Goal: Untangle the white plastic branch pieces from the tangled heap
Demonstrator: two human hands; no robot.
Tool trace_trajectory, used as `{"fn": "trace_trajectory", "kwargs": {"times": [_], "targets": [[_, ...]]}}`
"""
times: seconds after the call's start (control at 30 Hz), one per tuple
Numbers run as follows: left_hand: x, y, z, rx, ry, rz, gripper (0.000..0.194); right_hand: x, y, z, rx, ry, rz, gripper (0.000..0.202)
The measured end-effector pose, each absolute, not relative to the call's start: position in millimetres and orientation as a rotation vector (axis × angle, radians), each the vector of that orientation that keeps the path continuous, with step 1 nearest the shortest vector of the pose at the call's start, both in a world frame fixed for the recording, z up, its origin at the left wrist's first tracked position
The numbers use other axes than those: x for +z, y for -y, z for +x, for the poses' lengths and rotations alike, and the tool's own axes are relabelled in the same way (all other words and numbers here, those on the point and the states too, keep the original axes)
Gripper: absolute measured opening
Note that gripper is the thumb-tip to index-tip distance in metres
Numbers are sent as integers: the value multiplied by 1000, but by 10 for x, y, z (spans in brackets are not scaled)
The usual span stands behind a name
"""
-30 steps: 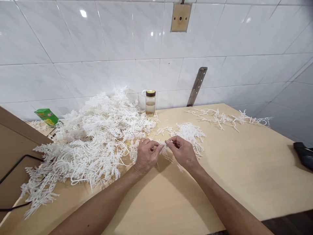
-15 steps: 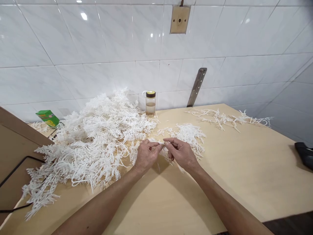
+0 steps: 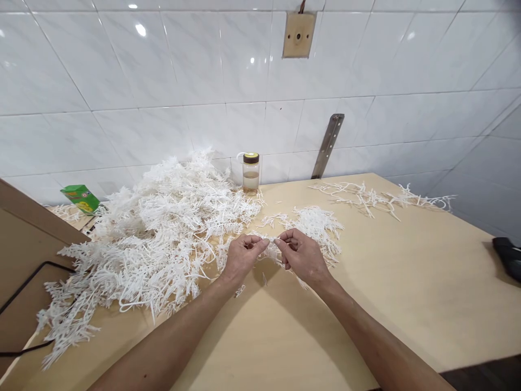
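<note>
My left hand (image 3: pixel 245 254) and my right hand (image 3: pixel 299 254) are close together over the table, a small gap between their fingertips. Thumb and finger are pinched together on each hand, around a small white piece at the tips too tiny to make out well. A big heap of white branching plastic sprigs (image 3: pixel 163 228) lies to the left of my left hand. Behind and beside my right hand is a smaller pile of short white pieces (image 3: pixel 316 224). Some white bits lie under and between the hands.
Bare white stems (image 3: pixel 370 198) lie at the table's (image 3: pixel 419 282) back right. A bottle (image 3: pixel 251 174) stands by the wall near a leaning metal strip (image 3: pixel 328 145). A green box (image 3: pixel 81 199) and cardboard (image 3: pixel 32 244) are at left, a black object (image 3: pixel 508 258) at far right.
My hands have moved slightly apart at the fingertips. A small white sprig now lies on the table beside my left wrist, where none showed before.
</note>
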State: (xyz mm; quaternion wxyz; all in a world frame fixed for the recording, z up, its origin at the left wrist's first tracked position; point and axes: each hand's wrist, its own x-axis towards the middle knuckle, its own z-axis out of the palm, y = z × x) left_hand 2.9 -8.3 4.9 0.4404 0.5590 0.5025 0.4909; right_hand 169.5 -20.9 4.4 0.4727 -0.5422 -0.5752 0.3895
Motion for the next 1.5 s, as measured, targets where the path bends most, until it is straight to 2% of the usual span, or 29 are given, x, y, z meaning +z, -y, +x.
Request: {"fn": "trace_trajectory", "kwargs": {"times": [0.17,0.37,0.67,0.93,1.1,1.5], "targets": [[48,78,6,1311,-1234,1528,27,63,227,1692,999,1438,-1276,34],[26,85,14,1234,-1148,1385,32,48,218,1699,1106,1449,-1239,32],[73,115,33,1136,-1173,1286,41,10,227,1666,900,1473,-1314,28],[21,78,17,1085,-1100,1095,40,19,232,1662,1039,1416,-1191,28],[36,80,23,1094,-1100,1122,42,-35,193,1689,1102,1386,-1205,35],[-4,63,26,1115,-1126,1211,43,-18,208,1703,897,1509,-1248,31]]}}
